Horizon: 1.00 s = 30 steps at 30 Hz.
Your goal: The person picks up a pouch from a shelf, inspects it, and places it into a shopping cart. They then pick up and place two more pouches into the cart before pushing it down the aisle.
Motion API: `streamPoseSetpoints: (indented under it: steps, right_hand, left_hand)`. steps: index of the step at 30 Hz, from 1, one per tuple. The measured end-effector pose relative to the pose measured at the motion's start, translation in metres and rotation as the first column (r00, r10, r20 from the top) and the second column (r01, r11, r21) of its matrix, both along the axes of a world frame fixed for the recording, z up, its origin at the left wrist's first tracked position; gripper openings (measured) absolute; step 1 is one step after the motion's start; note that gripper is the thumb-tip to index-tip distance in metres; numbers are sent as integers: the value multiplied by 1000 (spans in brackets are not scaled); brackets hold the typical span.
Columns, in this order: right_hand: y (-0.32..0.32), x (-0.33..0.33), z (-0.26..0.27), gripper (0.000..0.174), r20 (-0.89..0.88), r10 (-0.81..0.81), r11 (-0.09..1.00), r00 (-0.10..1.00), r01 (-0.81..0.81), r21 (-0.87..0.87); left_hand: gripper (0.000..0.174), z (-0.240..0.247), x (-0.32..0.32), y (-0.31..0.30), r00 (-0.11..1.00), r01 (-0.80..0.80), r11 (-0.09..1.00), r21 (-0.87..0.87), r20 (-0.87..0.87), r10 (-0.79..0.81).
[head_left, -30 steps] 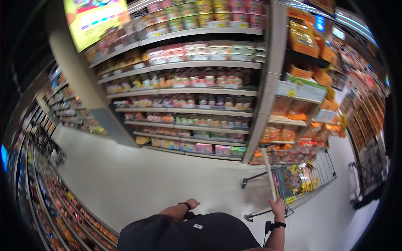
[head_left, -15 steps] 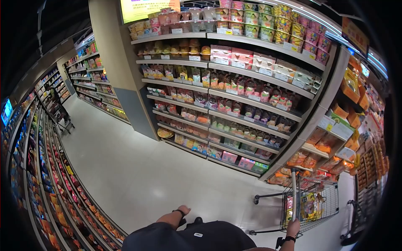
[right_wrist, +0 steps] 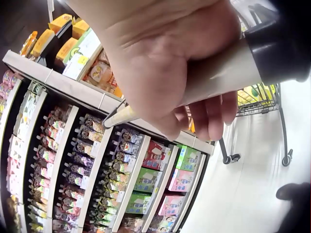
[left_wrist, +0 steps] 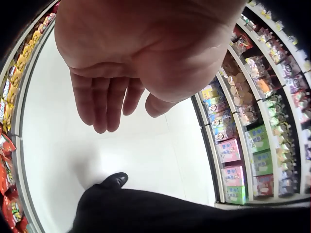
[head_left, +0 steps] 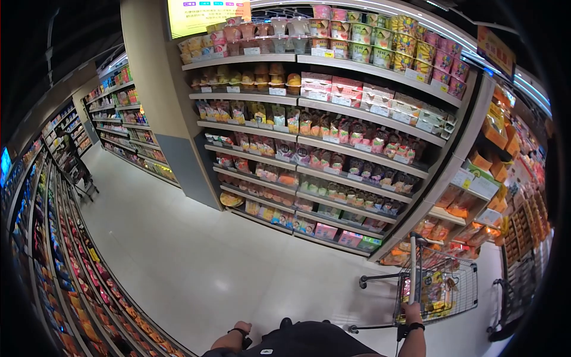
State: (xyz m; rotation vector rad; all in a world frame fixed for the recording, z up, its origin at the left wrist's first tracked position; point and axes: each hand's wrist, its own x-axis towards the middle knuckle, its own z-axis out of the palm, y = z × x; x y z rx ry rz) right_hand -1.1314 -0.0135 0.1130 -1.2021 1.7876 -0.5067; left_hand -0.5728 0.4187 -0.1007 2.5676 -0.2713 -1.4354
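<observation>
My right hand (head_left: 411, 312) grips the near end of a shopping cart's handle (head_left: 413, 271). In the right wrist view the fingers (right_wrist: 214, 116) curl round the pale bar, close to its dark end piece (right_wrist: 279, 51). The wire cart (head_left: 467, 291) stands at my right and carries several packaged goods (head_left: 437, 290), some in yellow wrapping. Hanging loose by my body, my left hand (head_left: 242, 327) holds nothing. The left wrist view shows its palm (left_wrist: 146, 43) with relaxed, nearly straight fingers (left_wrist: 99, 107) over the pale floor.
Ahead stands a tall shelf unit (head_left: 297, 128) with cups, pouches and boxes. A pillar (head_left: 157, 107) adjoins its left end. Along my left runs a long shelf of packaged snacks (head_left: 89, 262). Pale floor (head_left: 178, 262) stretches down the aisle, where another cart (head_left: 84, 181) stands far off.
The head view has swung left, so the shelf unit and cart now sit further right. My left hand appears lower and further left. The right hand keeps its grip on the handle.
</observation>
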Motion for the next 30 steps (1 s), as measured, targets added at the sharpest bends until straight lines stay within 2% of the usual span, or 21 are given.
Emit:
streamPoseSetpoints:
  steps: [2, 4, 8, 10, 15, 16, 18, 21, 24, 26, 28, 30]
  right_hand:
    - [-1, 18, 13, 12, 133, 55, 997, 990, -62, 45]
    - [-3, 34, 9, 11, 176, 58, 998, 983, -63, 27]
    - [3, 73, 8, 9, 225, -4, 999, 974, 14, -41]
    - [5, 86, 2, 9, 267, -1, 1000, 964, 5, -14]
    - [13, 115, -13, 8, 304, 51, 998, 951, -43, -35]
    - [18, 120, -11, 8, 303, 38, 999, 952, -30, -31]
    - [21, 136, -9, 9, 206, 113, 991, 972, -94, -97]
    - [22, 151, -31, 12, 215, 82, 989, 973, -53, -139]
    - [22, 158, -44, 17, 155, 112, 982, 981, -86, -166]
    - [23, 163, -46, 17, 118, 119, 979, 986, -97, -179]
    - [23, 161, -39, 17, 144, 116, 979, 983, -89, -183]
    - [22, 156, -36, 17, 168, 103, 981, 980, -72, -178]
  left_hand:
    - [43, -8, -15, -14, 992, -31, 996, -78, -124, 21]
    - [42, 14, -30, -37, 974, -83, 988, -129, -221, 53]
    - [42, 39, -46, -69, 967, -52, 973, -223, -257, -7]
    - [43, 36, -43, -75, 987, 19, 973, -232, -153, -55]
    - [45, 27, -21, -82, 985, 141, 978, -154, -78, -154]
    - [45, 26, -19, -83, 983, 153, 977, -150, -80, -167]
    - [45, 24, -15, -84, 977, 199, 977, -79, -59, -204]
    - [43, 29, -11, -95, 951, 298, 953, -60, -72, -302]
    - [43, 38, -14, -106, 936, 343, 935, -90, -50, -349]
    - [43, 42, -21, -116, 947, 303, 944, -128, -68, -313]
    - [43, 39, -23, -123, 955, 265, 950, -164, -91, -282]
    - [44, 37, -25, -125, 937, 319, 929, -186, -86, -339]
